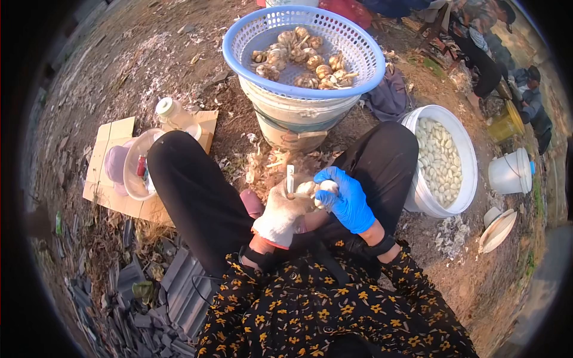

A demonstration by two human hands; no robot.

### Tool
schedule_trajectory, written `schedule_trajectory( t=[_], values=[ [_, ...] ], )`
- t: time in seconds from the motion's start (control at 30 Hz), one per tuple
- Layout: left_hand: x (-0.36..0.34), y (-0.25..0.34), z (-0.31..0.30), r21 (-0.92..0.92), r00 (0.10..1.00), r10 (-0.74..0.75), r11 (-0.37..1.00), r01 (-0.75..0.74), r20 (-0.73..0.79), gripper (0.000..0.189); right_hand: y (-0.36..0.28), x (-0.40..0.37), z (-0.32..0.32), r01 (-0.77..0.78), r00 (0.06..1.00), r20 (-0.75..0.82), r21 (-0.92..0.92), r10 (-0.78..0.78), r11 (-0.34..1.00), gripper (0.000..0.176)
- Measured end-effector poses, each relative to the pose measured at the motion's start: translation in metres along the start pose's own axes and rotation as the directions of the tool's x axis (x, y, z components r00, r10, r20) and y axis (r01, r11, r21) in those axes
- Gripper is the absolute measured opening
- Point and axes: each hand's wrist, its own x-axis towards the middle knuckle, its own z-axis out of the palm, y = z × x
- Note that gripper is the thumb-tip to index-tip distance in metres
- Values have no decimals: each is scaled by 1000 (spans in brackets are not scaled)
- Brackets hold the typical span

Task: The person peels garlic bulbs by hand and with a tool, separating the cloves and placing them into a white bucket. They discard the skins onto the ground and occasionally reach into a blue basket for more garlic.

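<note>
My left hand (279, 212), in a white work glove with bare fingers showing, is closed around a small knife (290, 179) whose pale narrow end points up. In a blue rubber glove, my right hand (349, 201) pinches a whitish garlic bulb (329, 187). Another pale piece of garlic (307, 189) sits between the two hands, close to the knife. Both hands meet between my knees, above a heap of garlic skins (262, 170) on the ground.
Ahead, a blue basket (236, 62) of unpeeled garlic bulbs (286, 51) rests on a white bucket (292, 116). A bucket (471, 173) of peeled cloves (439, 161) stands by my right knee. Left are cardboard (107, 140), a plastic bowl (132, 173) and a jar (176, 116). People (495, 59) sit at upper right.
</note>
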Motion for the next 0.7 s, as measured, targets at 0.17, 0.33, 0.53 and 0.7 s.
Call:
schedule_trajectory(
  t=[0.17,0.33,0.53,0.7],
  values=[
    [-2,3,-3,-90,1000,-24,996,23,-1,43,4,1,2,-74,997,-17,203,79,976,36],
    [-4,14,3,-67,992,-48,996,56,118,42,20,3,-7,-223,974,47,385,223,895,38],
    [-5,16,8,-105,990,-45,993,59,132,45,32,4,0,-176,977,-43,397,209,901,26],
    [-6,16,9,-85,995,-51,995,59,88,45,25,6,3,111,982,-169,117,-90,987,24]
  ],
)
